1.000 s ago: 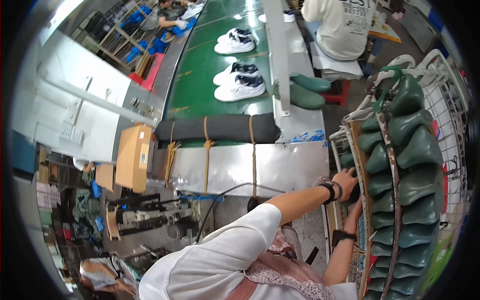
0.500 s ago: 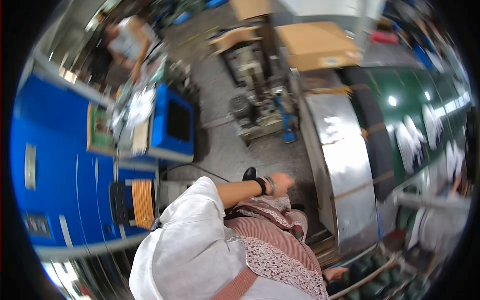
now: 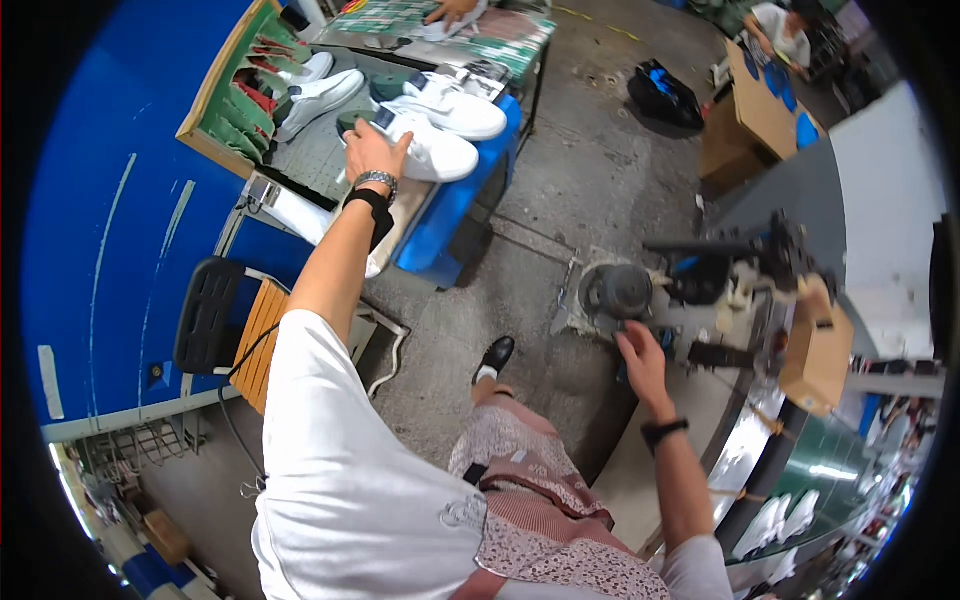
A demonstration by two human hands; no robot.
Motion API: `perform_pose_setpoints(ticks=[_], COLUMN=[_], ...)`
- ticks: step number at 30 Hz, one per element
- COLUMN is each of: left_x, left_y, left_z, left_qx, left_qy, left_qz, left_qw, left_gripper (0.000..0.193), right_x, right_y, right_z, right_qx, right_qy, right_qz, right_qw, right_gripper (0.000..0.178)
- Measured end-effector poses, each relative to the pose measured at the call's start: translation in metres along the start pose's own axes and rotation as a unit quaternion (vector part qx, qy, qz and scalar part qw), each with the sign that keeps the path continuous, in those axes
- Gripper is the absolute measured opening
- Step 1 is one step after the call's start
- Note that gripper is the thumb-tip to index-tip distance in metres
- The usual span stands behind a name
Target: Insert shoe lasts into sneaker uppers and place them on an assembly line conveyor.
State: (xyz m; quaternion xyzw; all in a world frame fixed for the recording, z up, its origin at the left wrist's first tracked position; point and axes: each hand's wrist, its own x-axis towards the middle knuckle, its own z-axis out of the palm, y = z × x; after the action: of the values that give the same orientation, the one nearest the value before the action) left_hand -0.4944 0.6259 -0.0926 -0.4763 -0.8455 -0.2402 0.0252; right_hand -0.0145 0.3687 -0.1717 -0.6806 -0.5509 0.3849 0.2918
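Observation:
My left hand [image 3: 374, 158] reaches out to the far left and closes on the heel end of a white sneaker [image 3: 437, 152]. Dark green shows at the opening of this shoe. Just beyond it lies another white sneaker [image 3: 462, 112], and further left on the same surface are more white sneakers [image 3: 322, 100]. My right hand [image 3: 645, 362] hangs in the air on the right, beside a machine with a dark round motor [image 3: 622, 290]. It holds nothing, and its fingers are loosely apart.
A blue plastic bin [image 3: 462, 215] stands under the shoes. Nearer me is a chair with a slatted wooden seat [image 3: 262, 335]. Across the floor sit a black bag [image 3: 665, 95] and a cardboard box [image 3: 735, 135], with a co-worker [image 3: 782, 38] behind. Another person's hand [image 3: 452, 12] is at the far table.
My view has swung left and my body has stepped closer to the shoes. My left arm has extended forward onto a sneaker. My right hand has come up from the lower edge.

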Motion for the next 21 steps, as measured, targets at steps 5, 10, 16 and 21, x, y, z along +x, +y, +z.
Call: perform_pose_setpoints(ticks=[5, 10, 16, 21], left_x=[0.032, 0.028, 0.027, 0.023], left_y=[-0.029, -0.045, -0.048, -0.039], left_z=[0.032, 0.037, 0.041, 0.051], left_qx=[-0.029, -0.144, -0.199, -0.244], left_qy=[-0.043, 0.026, 0.033, 0.042], left_qz=[0.072, 0.175, 0.19, 0.158], left_qw=[0.996, 0.974, 0.961, 0.956], left_gripper=[0.072, 0.051, 0.039, 0.038], right_x=[0.209, 0.327, 0.362, 0.385], right_y=[-0.166, -0.302, -0.398, -0.387], right_z=[0.116, 0.217, 0.305, 0.303], right_qx=[-0.001, -0.118, -0.237, -0.296], right_qy=[-0.206, -0.162, -0.128, -0.052], right_qz=[-0.013, -0.13, -0.118, -0.18], right_qw=[0.978, 0.971, 0.956, 0.937], right_gripper=[0.051, 0.07, 0.074, 0.044])
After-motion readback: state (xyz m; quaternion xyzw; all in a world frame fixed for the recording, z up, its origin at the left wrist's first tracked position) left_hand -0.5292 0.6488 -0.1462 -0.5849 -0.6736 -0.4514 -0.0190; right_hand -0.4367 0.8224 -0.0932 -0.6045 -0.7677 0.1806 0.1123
